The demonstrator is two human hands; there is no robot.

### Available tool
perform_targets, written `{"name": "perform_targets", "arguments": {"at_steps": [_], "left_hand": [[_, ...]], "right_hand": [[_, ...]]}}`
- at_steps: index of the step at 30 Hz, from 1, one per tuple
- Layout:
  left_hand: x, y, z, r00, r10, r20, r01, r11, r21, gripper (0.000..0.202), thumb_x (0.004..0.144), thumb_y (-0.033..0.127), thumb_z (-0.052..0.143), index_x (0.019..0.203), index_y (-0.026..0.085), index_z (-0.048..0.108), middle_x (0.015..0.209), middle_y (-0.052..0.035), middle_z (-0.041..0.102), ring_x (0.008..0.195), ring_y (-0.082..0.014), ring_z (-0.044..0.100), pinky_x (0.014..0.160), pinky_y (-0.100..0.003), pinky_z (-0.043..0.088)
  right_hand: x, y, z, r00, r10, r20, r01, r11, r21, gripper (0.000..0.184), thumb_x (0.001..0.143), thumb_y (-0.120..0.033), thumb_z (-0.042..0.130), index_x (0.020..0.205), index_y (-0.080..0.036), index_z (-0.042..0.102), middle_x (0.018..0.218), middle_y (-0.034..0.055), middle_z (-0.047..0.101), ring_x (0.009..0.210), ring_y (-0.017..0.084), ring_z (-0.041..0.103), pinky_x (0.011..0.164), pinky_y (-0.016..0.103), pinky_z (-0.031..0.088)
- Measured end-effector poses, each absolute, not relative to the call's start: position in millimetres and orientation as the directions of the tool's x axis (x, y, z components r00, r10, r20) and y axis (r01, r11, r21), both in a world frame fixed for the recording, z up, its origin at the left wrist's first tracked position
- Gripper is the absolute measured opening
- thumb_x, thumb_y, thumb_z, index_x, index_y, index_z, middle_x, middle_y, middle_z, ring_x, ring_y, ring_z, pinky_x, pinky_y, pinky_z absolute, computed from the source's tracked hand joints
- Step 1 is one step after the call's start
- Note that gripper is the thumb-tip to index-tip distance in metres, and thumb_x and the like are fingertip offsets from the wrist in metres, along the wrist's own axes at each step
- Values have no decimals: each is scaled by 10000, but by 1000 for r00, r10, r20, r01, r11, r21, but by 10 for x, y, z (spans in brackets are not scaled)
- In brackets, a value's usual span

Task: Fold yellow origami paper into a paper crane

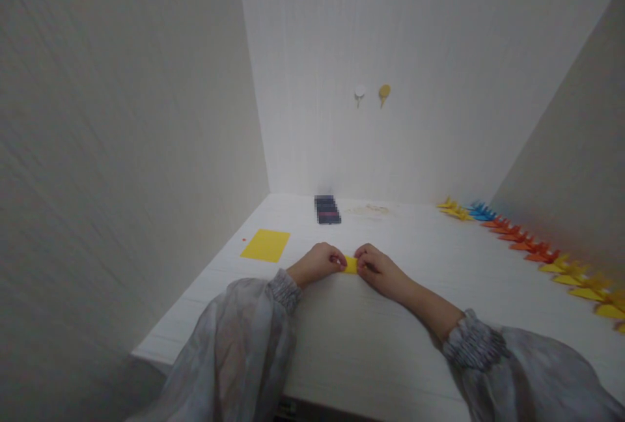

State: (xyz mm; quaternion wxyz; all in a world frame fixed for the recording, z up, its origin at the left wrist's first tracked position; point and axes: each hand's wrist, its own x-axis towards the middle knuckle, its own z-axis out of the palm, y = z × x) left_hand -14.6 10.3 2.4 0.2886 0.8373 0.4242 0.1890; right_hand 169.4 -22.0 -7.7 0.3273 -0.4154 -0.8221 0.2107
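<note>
A small folded piece of yellow paper [350, 265] lies on the white table [371, 337], pinched from both sides. My left hand [318, 264] grips its left end with the fingertips. My right hand [377, 269] grips its right end the same way. Most of the paper is hidden between the fingers, so its folded shape cannot be made out. Both wrists rest on the table in loose grey sleeves.
A flat yellow paper square [266, 245] lies to the left. A dark blurred block [328, 209] stands at the back. A row of folded paper cranes [532, 249], yellow, blue and orange, runs along the right wall. Two small hooks [372, 94] hang on the back wall.
</note>
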Motion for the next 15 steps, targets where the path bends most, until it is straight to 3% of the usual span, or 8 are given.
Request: {"name": "perform_targets", "arguments": {"at_steps": [6,15], "left_hand": [[-150,72,97,580,807,113,605,-519,603,212,639,197,539,801,165,672,688,-13,591,602,-99,474,556,-193,348],[-162,97,118,610,791,47,638,-526,562,253,637,187,549,861,181,668,708,-12,584,607,-100,462,567,-196,350]], "right_hand": [[1665,-189,-106,-385,863,328,630,505,-589,162,690,-75,447,552,-158,457,843,59,483,671,124,456,618,277,404],[1658,-133,-192,-401,836,374,683,545,-485,154,703,-75,433,578,-164,426,827,85,495,773,168,468,728,348,409]]}}
